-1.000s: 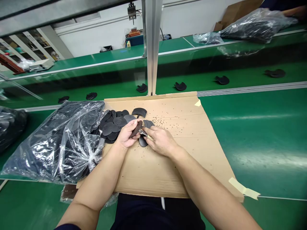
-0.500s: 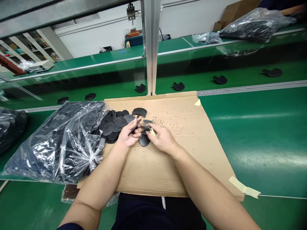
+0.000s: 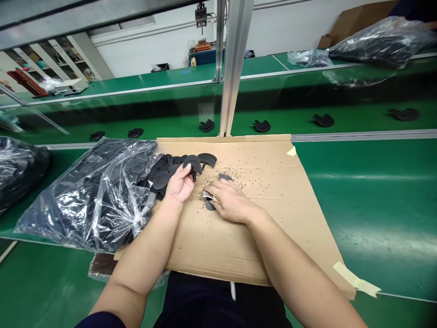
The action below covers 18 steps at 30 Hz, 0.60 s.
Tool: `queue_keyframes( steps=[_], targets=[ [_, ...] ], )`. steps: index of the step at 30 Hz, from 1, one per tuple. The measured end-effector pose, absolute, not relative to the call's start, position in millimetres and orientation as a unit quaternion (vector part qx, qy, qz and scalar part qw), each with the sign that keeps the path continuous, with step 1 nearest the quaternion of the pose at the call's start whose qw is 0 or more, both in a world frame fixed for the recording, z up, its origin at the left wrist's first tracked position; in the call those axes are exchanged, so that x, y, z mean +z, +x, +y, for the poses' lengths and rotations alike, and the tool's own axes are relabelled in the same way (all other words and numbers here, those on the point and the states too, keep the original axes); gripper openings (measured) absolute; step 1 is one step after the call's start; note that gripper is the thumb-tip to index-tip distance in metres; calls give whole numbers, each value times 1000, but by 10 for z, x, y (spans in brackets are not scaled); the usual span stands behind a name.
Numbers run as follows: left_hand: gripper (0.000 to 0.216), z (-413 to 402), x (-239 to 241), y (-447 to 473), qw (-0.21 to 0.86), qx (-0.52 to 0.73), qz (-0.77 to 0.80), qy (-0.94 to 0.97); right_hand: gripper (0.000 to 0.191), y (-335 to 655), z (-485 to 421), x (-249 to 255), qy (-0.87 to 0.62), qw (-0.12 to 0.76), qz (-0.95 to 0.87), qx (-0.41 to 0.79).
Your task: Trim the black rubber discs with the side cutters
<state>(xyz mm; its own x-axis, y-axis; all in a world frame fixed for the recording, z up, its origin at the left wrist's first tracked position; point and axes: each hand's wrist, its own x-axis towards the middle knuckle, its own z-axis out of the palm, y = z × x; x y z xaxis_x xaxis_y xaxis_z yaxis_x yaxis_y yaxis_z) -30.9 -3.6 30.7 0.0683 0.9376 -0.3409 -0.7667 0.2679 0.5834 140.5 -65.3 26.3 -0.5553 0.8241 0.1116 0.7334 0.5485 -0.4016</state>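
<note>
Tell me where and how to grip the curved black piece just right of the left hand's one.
Pinch the curved black piece by its right end, coming from the right, I'd judge: that end faces open cardboard, while the held piece crowds its left.

The held piece [image 3: 191,161] is black, speckled cardboard [image 3: 218,248] tan, table [image 3: 372,196] green.

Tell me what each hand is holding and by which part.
The left hand holds a curved black piece by its near-left edge. The right hand holds a plier-like tool by its handles, metal tips exposed.
</note>
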Motion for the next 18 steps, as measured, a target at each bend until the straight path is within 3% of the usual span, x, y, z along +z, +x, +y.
queue_keyframes(
  steps=[8,14,18],
  targets=[
    [28,-70,202,-293,679,595,387,189,34,1650,-675,242,-466,193,-839,206],
    [33,-89,209,-247,650,613,384,232,31,1678,-720,340,-502,201,-828,149],
    [34,-66,183,-240,642,625,394,204,32,1596,-811,368,-496,134,-836,193]
  ],
)
